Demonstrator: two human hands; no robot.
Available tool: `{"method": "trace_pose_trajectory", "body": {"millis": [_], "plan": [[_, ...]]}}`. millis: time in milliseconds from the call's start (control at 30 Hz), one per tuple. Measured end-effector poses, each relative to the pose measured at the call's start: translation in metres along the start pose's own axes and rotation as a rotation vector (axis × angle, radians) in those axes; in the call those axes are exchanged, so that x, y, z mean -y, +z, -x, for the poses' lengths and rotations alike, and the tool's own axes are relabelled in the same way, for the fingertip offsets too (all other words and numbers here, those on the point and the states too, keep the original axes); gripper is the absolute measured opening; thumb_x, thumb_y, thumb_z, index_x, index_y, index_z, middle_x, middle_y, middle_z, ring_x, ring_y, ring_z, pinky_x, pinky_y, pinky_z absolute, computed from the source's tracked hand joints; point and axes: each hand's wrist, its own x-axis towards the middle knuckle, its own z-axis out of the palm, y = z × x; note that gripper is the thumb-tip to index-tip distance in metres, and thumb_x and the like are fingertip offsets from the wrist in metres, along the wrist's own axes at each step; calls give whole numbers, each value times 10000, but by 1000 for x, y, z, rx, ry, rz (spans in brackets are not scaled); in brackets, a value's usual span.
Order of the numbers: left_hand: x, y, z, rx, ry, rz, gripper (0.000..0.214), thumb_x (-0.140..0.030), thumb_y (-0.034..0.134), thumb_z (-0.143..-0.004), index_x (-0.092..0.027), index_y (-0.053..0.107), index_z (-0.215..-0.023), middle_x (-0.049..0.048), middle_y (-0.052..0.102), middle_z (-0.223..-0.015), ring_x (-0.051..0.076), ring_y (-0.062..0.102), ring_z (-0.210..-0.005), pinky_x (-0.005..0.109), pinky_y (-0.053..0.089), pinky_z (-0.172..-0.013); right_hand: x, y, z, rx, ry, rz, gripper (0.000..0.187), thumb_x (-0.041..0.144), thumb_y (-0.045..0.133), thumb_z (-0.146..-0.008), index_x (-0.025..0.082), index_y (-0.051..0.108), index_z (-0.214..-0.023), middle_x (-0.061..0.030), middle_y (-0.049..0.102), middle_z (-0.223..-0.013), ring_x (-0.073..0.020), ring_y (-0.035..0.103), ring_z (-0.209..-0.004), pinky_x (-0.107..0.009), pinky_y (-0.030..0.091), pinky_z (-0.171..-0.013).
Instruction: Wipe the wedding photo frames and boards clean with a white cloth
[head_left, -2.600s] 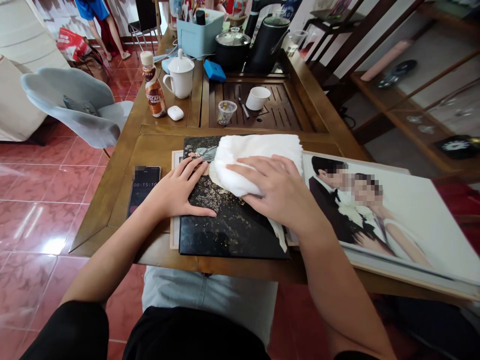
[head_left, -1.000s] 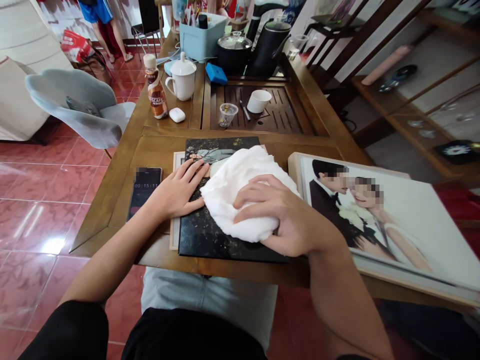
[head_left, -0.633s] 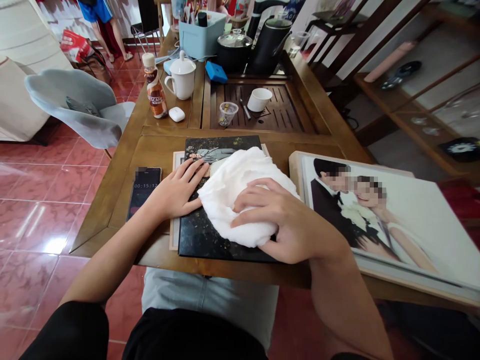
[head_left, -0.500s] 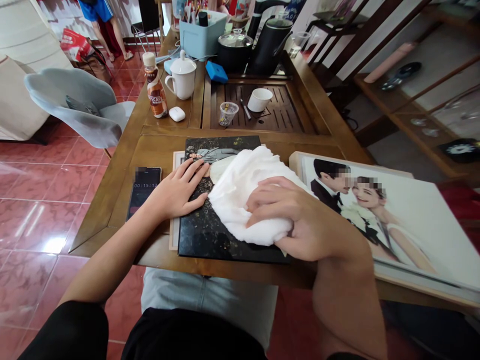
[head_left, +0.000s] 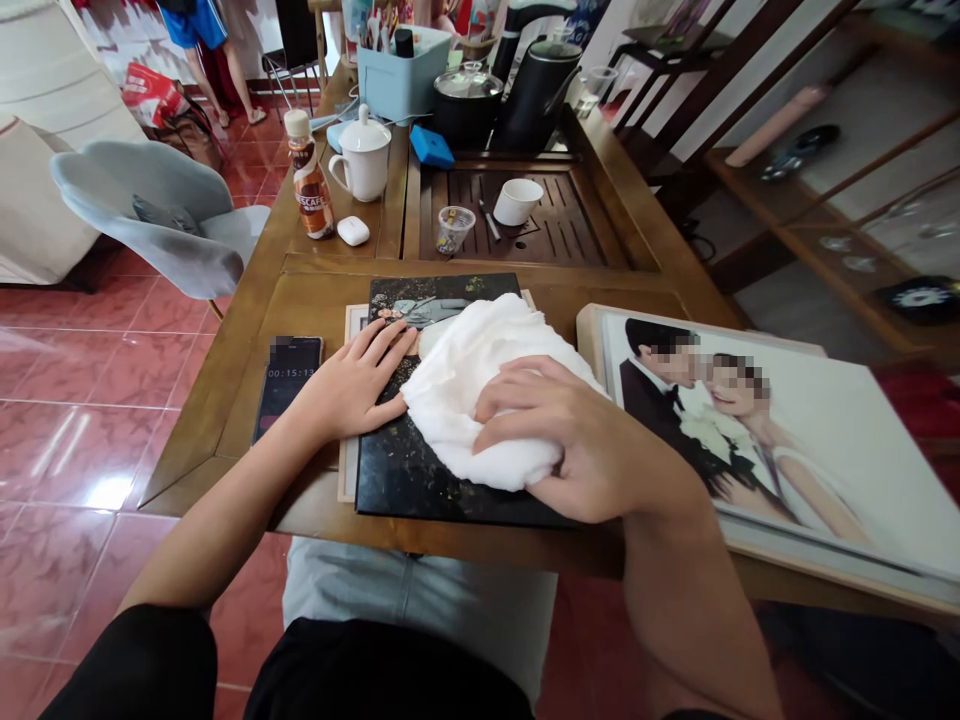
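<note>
A dark photo panel [head_left: 420, 480] lies on a lighter framed board [head_left: 349, 470] at the near edge of the wooden table [head_left: 240, 330]. My right hand [head_left: 570, 430] grips a bunched white cloth [head_left: 465, 370] and presses it onto the panel. My left hand [head_left: 349, 385] lies flat, fingers stretched, on the panel's left part and holds it down. A large framed wedding photo [head_left: 795, 440] rests to the right, overhanging the table.
A phone [head_left: 286, 375] showing a timer lies left of the panel. Farther back stand a coffee bottle [head_left: 307, 180], a lidded white mug [head_left: 365, 155], an earbud case [head_left: 352, 231], a small plastic cup [head_left: 452, 226], a white cup [head_left: 517, 200], kettles and a blue box. A grey chair [head_left: 157, 215] stands left.
The cloth went from spread flat near the panel's top to bunched lower down. My right hand has been rubbing it left and right over the panel. My left hand stayed put.
</note>
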Motion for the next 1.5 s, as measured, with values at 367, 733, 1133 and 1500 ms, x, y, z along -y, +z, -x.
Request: {"method": "trace_pose_trajectory", "body": {"millis": [367,733,1133,1500], "plan": [[-1,0,0,-22,-4,3,750,-568,346,-1038,-73,284,-1598,212,322,-1663,361,230,-1570,512,242,-1281,-3,8,-6,-71,-5,51,327,158,514,-679,239,706,-931,-37,708,-1002,-242,631,-965,-471,330,-1016],[-4,0,-1,-24,-13,-9,719,-548,345,-1038,-76,309,-1579,208,326,-1663,359,234,-1571,512,253,-1278,-8,10,-8,-124,6,111,301,156,543,-717,223,700,-965,-45,719,-1005,-254,650,-984,-472,348,-1014],[-4,-2,-1,-16,-20,-11,745,-553,328,-1042,-57,290,-1595,212,325,-1662,363,243,-1566,504,251,-1281,-10,5,-2,-100,16,98,287,162,529,-709,250,699,-922,-29,729,-996,-248,664,-984,-468,360,-1017],[-5,-1,-1,-27,-22,2,728,-552,322,-1047,-63,316,-1585,209,336,-1660,346,229,-1578,504,248,-1286,-12,9,-5,-133,57,132,310,194,564,-735,247,706,-1005,-52,737,-1063,-273,668,-1050,-503,340,-1064]]}}
